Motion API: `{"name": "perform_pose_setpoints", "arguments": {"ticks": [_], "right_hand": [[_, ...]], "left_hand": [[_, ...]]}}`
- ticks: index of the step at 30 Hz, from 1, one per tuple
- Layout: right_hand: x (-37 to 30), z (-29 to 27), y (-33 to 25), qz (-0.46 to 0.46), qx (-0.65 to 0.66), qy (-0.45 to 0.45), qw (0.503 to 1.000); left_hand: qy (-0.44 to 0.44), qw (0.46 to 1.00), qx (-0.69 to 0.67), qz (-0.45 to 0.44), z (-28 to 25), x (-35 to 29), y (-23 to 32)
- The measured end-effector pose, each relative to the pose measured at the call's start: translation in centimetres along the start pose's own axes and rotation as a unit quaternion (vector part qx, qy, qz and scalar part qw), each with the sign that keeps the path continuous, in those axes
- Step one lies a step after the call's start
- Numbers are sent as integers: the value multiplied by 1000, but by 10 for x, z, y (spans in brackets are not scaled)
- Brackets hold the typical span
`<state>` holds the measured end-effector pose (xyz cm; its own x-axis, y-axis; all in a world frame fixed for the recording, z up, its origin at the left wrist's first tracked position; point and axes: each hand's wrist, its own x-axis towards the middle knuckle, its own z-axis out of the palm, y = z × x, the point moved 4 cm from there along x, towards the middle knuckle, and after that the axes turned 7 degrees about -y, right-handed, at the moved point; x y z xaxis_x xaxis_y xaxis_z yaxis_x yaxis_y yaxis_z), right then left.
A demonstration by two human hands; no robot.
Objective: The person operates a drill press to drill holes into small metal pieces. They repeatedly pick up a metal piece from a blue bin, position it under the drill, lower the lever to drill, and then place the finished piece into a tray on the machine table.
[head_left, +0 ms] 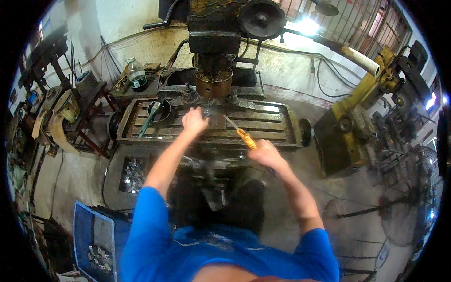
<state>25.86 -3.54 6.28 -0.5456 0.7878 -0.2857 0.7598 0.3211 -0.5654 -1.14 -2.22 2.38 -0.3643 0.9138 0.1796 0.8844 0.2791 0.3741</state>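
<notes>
My left hand (195, 123) reaches over the slotted machine table (162, 137), its fingers closed at a small metal part (206, 113) under the milling machine's spindle head (213, 84). The part is mostly hidden by the fingers and its shape is hard to make out. In my right hand (267, 154), closed around its rear end, is a yellow-handled tool (246, 138) with a thin metal shaft. The shaft slants up and left, and its tip is a short way right of my left hand.
A dark round pan (162, 112) with a green-handled brush (149, 120) across it stands on the table's left. Small metal pieces fill a tray (134, 174) lower left, and a blue crate (94, 211) holds more. A fan (408, 197) stands right, near a yellow-green machine (340, 134).
</notes>
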Motion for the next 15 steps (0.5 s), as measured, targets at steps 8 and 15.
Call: {"name": "perform_pose_setpoints", "arguments": {"ticks": [8,15], "right_hand": [[74,4,-21,18,-8,9,1000],[18,10,-8,-203,-106,43,972]], "left_hand": [[-51,998,29,-4,-13,-4,-13],[-51,997,-1,60,1,10,-16]]}}
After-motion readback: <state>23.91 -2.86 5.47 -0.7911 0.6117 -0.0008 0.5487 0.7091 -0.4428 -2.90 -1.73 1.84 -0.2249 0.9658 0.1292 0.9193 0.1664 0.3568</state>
